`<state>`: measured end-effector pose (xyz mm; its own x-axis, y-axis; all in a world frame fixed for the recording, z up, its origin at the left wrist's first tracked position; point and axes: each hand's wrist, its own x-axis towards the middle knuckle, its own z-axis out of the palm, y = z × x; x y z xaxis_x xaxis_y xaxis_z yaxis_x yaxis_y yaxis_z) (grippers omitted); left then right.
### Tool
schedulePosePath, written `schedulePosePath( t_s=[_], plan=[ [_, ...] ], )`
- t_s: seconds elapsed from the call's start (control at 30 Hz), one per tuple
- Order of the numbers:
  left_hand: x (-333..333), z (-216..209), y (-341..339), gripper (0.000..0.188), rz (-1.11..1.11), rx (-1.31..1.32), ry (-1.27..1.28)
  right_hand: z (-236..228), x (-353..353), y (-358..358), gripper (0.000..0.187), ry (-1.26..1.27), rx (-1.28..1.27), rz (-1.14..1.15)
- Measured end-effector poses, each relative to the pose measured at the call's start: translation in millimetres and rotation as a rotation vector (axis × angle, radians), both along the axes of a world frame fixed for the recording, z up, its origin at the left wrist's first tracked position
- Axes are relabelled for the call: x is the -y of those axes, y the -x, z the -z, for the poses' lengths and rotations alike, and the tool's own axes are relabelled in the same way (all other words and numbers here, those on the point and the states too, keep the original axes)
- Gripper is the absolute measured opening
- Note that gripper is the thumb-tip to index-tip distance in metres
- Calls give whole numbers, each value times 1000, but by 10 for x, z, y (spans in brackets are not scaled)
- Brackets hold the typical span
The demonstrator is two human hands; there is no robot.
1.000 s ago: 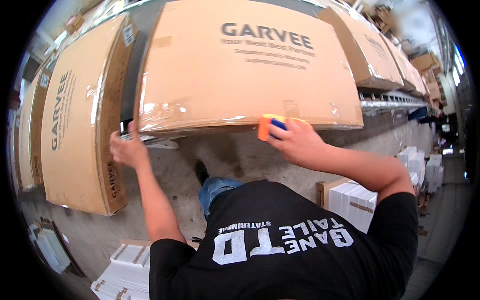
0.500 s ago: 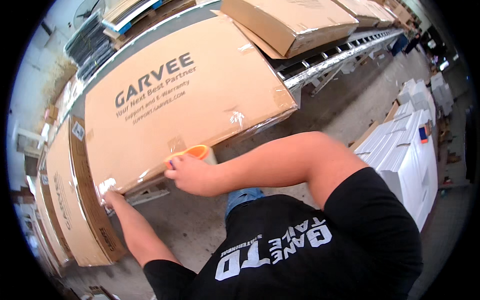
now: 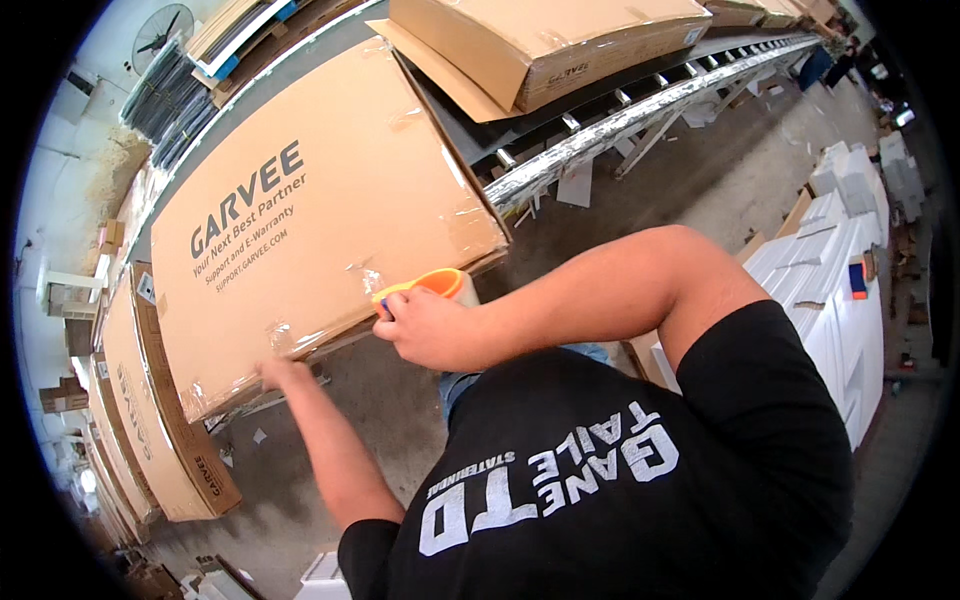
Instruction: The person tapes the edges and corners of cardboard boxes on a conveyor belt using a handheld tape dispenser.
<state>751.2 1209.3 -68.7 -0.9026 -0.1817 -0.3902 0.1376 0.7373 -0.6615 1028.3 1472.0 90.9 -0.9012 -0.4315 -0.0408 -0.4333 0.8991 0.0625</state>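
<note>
While the right hand (image 3: 430, 328) closes around the tape dispenser (image 3: 446, 279), hiding part of it, the blurred left hand (image 3: 284, 374) sits left of it at the near edge of the box (image 3: 315, 225); its finger spread I cannot tell. Just beyond both hands, the box lies on the conveyor (image 3: 600, 143), one carton (image 3: 555, 42) farther beyond, another (image 3: 160, 400) leftward.

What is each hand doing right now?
Left hand: at the large box; too blurred to tell open or closed.
Right hand: closed, holding the orange tape dispenser.
</note>
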Motion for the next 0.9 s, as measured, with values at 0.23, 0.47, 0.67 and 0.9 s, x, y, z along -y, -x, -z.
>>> schedulePosePath(
  t_s=[0.23,0.47,0.67,0.9],
  plan=[
    [-1181,-306,-1132,52,-1073,-1157,-1644,125,-1257,-772,23,149,-2,5],
    [-1758,-539,-1435,58,-1098,-1185,-1774,509,-2179,-1100,29,36,45,61],
    [-1252,-52,-1274,74,-734,-1308,-1506,860,-1986,-534,30,171,108,59],
    [-2127,-595,-2220,71,985,-359,-1193,1124,-2339,-791,35,170,336,374]
  ],
)
